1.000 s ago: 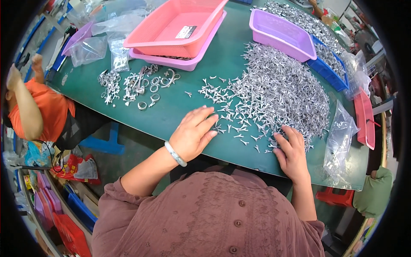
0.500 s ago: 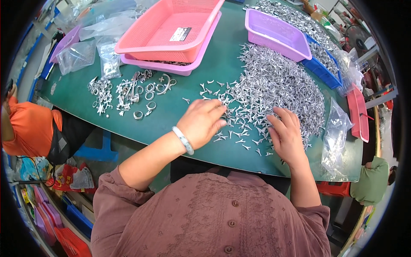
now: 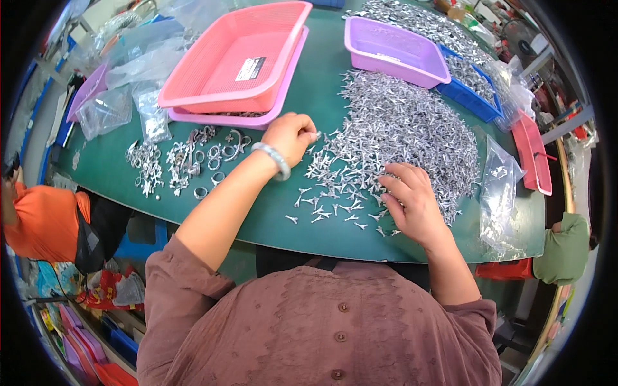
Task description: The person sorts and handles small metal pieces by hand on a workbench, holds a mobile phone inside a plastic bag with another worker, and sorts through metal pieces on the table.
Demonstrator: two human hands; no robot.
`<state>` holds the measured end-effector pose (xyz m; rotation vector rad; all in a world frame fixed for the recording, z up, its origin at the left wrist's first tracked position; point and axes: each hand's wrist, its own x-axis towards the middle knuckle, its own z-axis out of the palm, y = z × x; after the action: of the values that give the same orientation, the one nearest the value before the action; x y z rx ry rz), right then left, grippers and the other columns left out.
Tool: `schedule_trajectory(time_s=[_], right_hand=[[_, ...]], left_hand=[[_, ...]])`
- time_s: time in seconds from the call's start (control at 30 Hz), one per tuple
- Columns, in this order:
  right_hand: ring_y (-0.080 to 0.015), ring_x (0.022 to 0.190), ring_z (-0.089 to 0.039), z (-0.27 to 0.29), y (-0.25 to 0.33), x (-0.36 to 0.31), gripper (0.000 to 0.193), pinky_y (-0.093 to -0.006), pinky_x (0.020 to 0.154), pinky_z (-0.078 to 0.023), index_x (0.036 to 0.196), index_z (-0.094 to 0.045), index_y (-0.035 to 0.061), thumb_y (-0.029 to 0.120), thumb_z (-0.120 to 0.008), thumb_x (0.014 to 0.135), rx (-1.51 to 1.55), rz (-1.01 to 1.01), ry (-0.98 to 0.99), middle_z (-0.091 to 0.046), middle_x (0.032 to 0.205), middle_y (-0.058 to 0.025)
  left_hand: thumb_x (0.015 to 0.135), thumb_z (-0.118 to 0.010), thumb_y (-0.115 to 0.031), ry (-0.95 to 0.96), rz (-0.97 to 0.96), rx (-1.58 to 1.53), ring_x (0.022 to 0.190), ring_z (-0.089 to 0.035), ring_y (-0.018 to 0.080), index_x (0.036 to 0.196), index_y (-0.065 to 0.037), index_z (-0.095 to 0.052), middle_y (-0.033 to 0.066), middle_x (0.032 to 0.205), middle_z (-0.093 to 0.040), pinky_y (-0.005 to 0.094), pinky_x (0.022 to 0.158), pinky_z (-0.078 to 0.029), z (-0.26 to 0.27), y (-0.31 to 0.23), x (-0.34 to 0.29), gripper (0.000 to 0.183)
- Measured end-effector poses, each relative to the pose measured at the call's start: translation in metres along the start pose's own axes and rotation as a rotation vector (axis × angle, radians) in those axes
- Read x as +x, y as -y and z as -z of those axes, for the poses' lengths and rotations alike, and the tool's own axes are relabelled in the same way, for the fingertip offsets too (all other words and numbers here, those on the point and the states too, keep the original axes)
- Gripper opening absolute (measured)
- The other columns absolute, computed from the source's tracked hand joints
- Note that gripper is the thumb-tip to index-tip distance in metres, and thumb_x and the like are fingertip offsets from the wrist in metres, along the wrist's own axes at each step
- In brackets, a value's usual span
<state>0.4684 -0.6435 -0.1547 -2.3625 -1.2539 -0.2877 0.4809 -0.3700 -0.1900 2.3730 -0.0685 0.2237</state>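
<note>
A large heap of small silver forked metal pieces [image 3: 412,122] covers the middle and right of the green table [image 3: 270,222], with loose ones scattered along its near left side. Beyond that left edge, my left hand [image 3: 290,138], a pale bangle on its wrist, is closed with thumb and fingertips together. A bit of silver shows at the fingertips, seemingly one of the pieces. At the heap's near edge rests my right hand [image 3: 413,204], its fingers bent but apart, touching the pieces. What lies under its palm is hidden.
A pink basket [image 3: 225,64] sits in another at the back left, near sorted silver rings and charms [image 3: 212,157]. Behind the heap stand a purple basket [image 3: 393,48] and a blue tray [image 3: 470,90]. Plastic bags [image 3: 499,193] lie right. Two people sit at either side.
My left hand has gone from the heap's near left edge away from me and leftward, its fingers closing. My right hand stays at the heap. The view has shifted slightly.
</note>
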Motion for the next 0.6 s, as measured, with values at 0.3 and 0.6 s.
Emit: schedule_trajectory(time_s=[0.3,0.6], right_hand=[[-0.0282,0.078,-0.057,0.010,0.009,0.017,0.026,-0.0358,0.067,-0.046,0.100,-0.059,0.0060,0.007,-0.063,0.075,0.416,-0.018,-0.221,-0.060,0.085,-0.0099],[-0.0216,0.073,-0.062,0.031,-0.067,0.015,0.015,-0.0321,0.070,-0.049,0.090,-0.063,0.0051,0.012,-0.059,0.077,0.482,-0.473,0.036,-0.065,0.081,-0.0108]], left_hand=[[0.088,-0.055,-0.020,0.502,0.313,-1.055,0.061,-0.046,0.0051,0.088,-0.006,-0.057,-0.0033,0.072,-0.052,0.0179,0.055,-0.037,-0.014,-0.082,-0.029,0.014],[0.089,-0.051,-0.015,0.303,0.263,-0.757,0.066,-0.051,0.0051,0.105,-0.003,-0.058,-0.0011,0.079,-0.058,0.0184,0.060,-0.042,-0.020,-0.090,-0.044,0.022]])
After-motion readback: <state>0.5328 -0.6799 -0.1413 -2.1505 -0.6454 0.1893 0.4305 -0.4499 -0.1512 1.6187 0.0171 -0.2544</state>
